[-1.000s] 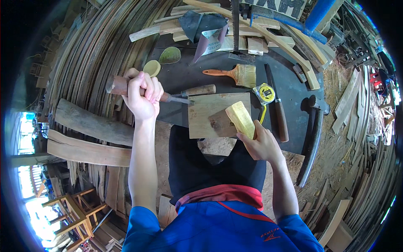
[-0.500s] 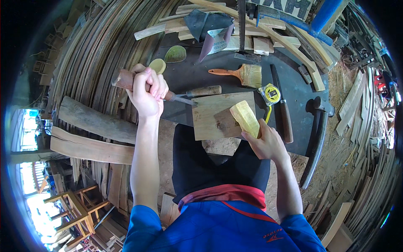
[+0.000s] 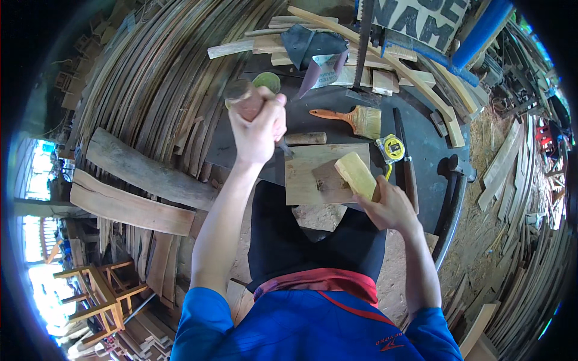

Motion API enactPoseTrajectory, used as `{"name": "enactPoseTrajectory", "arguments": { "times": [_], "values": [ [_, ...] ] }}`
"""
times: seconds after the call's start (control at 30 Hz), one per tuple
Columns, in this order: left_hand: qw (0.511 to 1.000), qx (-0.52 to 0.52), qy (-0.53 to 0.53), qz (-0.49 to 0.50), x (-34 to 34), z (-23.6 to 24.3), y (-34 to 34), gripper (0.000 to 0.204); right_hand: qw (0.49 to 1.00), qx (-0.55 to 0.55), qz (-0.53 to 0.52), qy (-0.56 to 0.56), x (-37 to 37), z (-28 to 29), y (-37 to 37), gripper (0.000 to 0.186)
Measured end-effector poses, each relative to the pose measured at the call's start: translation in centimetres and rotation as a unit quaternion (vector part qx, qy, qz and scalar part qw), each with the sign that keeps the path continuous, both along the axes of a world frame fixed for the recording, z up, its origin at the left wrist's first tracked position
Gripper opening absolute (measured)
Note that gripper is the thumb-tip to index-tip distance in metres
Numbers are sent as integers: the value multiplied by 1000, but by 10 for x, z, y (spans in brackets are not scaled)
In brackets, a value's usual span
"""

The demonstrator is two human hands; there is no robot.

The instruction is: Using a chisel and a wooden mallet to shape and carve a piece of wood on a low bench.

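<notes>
Right hand (image 3: pixel 389 207): 1 block (image 3: pixel 354 172) (yellowish)

The left forearm (image 3: pixel 220 237) slants upward and to the right, bare to the wrist, and runs almost straight into the hand. The left grip (image 3: pixel 259 135) is balled into a fist — its fingers (image 3: pixel 280 117) curled in along the right side. The right forearm (image 3: pixel 420 265) leans the other way, up and to the left, its wrist lower in view. The right grip (image 3: pixel 391 207) is closed too — thumb and fingers set on opposite sides. Between the arms, the thighs (image 3: pixel 271 231) are spread apart.
</notes>
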State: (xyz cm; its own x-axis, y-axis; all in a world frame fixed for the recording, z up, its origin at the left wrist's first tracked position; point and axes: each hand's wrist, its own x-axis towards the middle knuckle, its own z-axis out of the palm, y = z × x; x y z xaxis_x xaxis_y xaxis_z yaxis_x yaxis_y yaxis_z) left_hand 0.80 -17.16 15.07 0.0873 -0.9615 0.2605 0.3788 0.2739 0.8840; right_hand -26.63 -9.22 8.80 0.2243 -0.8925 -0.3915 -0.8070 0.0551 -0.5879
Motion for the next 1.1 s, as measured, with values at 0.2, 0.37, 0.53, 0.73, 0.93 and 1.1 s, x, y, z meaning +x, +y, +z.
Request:
{"name": "enactPoseTrajectory", "arguments": {
  "times": [0.2, 0.37, 0.53, 0.73, 0.93, 1.1],
  "values": [
    [999, -14, -25, 20, -6, 3, 6, 22, 979, -145, 38, -139, -1, 111, -45, 55],
    [995, 16, -73, 58, -6, -1, 4, 24, 835, -440, 142, -298, 36, 194, -68, 66],
    [998, 17, -39, 50, -5, 3, 10, 22, 891, -347, 286, -59, 56, 226, -70, 64],
    [995, 21, -78, 59, -10, 1, 6, 28, 839, -461, 262, -126, 73, 225, -65, 52],
    [995, 27, -78, 63, -6, -1, 9, 26, 808, -473, 176, -305, 79, 230, -66, 48],
    [996, 3, -58, 65, -9, -2, 8, 21, 911, -334, 218, -104, 71, 241, -63, 50]
  ]
}}
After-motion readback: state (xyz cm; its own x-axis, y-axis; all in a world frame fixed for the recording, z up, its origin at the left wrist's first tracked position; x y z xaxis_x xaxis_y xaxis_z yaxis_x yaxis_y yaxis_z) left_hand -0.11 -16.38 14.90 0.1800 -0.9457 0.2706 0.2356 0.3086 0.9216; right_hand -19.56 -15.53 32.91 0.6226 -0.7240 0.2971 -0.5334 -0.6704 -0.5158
